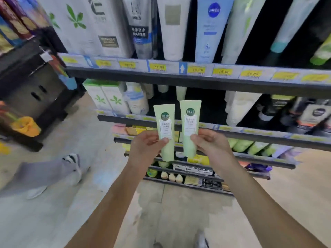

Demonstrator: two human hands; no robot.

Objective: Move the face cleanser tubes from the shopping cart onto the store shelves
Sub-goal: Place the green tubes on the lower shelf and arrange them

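The left hand grips one pale green face cleanser tube upright, and the right hand grips a second tube just beside it. Both tubes are held in the air before the front edge of a middle shelf, caps down.

Small print on held tubes unreadable, price tags blurred

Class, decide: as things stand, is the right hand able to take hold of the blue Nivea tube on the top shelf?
Probably not yet: the right hand grips a green tube, so it is not free. The Nivea tube itself stands in plain view with nothing before it.
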